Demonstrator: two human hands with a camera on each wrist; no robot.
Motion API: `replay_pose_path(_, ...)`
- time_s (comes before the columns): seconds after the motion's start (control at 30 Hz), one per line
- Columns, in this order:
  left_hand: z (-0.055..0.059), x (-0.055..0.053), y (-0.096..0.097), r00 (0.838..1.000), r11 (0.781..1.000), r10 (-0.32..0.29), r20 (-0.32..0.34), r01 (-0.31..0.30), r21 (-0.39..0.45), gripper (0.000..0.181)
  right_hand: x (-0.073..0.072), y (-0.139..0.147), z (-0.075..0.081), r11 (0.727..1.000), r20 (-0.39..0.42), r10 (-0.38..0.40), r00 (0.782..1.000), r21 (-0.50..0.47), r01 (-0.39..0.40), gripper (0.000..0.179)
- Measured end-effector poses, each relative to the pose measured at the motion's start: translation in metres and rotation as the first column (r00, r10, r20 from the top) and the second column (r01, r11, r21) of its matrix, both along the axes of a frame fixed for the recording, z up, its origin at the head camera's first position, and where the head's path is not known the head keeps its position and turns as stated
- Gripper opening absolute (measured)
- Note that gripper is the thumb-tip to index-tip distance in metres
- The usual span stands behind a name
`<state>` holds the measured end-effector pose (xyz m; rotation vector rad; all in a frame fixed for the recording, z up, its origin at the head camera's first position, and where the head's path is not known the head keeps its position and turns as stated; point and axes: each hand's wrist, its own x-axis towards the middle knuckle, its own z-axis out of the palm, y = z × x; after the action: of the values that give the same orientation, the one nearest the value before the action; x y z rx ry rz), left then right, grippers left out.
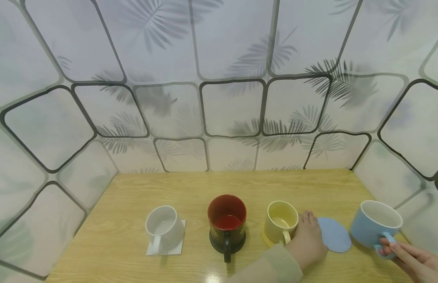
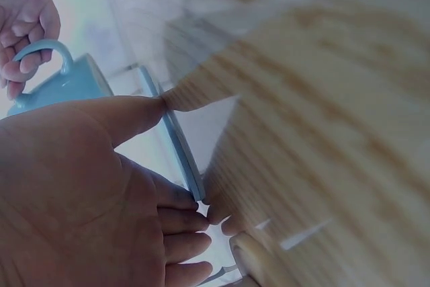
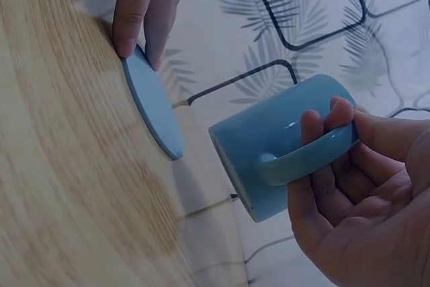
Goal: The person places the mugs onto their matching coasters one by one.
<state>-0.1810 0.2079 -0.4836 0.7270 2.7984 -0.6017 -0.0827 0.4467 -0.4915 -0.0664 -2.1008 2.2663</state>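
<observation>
At the right of the head view, my right hand (image 1: pixel 413 257) grips the handle of a light blue mug (image 1: pixel 372 224) with a white inside. The right wrist view shows the mug (image 3: pixel 282 146) raised clear of the table, fingers curled through its handle. Flat on the wood lies a round light blue coaster (image 1: pixel 335 235). My left hand (image 1: pixel 308 240) holds the coaster's left side between thumb and fingertips. In the left wrist view, the thumb and fingers (image 2: pixel 181 223) meet the edge of the coaster (image 2: pixel 180 149). A yellow mug (image 1: pixel 280 222) stands just left of this hand.
The yellow mug sits on a yellow round coaster (image 1: pixel 266 237). A black mug with a red inside (image 1: pixel 227 220) stands mid-table on a dark base (image 1: pixel 219 247). A white mug (image 1: pixel 164 228) rests on a white square coaster (image 1: pixel 176 248). Patterned walls border the wooden table (image 1: pixel 127 220).
</observation>
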Motion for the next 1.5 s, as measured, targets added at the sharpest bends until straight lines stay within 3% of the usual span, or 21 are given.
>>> replay_pose_path(0.1, 0.001, 0.001, 0.0, 1.0, 1.0, 0.002, 0.0, -0.002, 0.004, 0.081, 0.001, -0.002, -0.001, 0.999, -0.048, 0.032, 0.998, -0.028, -0.034, 0.04)
replay_pose_path(0.33, 0.004, 0.003, -0.003, 1.0, 1.0, -0.001, -0.007, 0.002, 0.029, 0.08, -0.001, -0.003, 0.0, 0.996, -0.047, 0.09, 0.995, -0.022, -0.091, 0.045)
replay_pose_path(0.53, 0.006, 0.003, -0.004, 1.0, 0.999, 0.002, 0.0, -0.002, 0.048, 0.08, -0.002, -0.009, 0.001, 0.997, -0.046, 0.082, 0.996, 0.006, -0.082, 0.046)
replay_pose_path(0.73, 0.008, 0.005, -0.005, 1.0, 0.999, 0.003, -0.001, -0.002, 0.044, 0.078, -0.004, -0.011, 0.001, 0.985, -0.11, 0.175, 0.978, 0.021, -0.174, 0.047)
replay_pose_path(0.87, 0.009, 0.005, -0.005, 1.0, 0.999, 0.0, -0.001, 0.0, 0.042, 0.078, -0.007, -0.012, 0.001, 0.975, -0.083, 0.215, 0.973, 0.078, -0.208, 0.046)
replay_pose_path(1.0, 0.009, 0.005, -0.005, 1.0, 0.999, 0.003, -0.001, -0.003, 0.042, 0.078, -0.009, -0.013, 0.003, 0.963, -0.072, 0.265, 0.962, 0.062, -0.261, 0.045)
replay_pose_path(1.2, 0.008, 0.005, -0.004, 1.0, 0.999, 0.0, -0.006, 0.0, 0.038, 0.078, -0.008, -0.019, 0.006, 0.968, 0.002, 0.229, 0.974, 0.107, -0.227, 0.043)
replay_pose_path(1.33, 0.007, 0.005, -0.005, 1.0, 0.999, -0.01, -0.012, 0.01, 0.035, 0.078, -0.008, -0.022, 0.007, 0.962, -0.008, 0.253, 0.967, 0.107, -0.251, 0.043)
replay_pose_path(1.5, 0.008, 0.005, -0.005, 1.0, 1.0, -0.018, -0.012, 0.018, 0.025, 0.077, -0.011, -0.023, 0.005, 0.944, -0.063, 0.328, 0.942, 0.041, -0.326, 0.045)
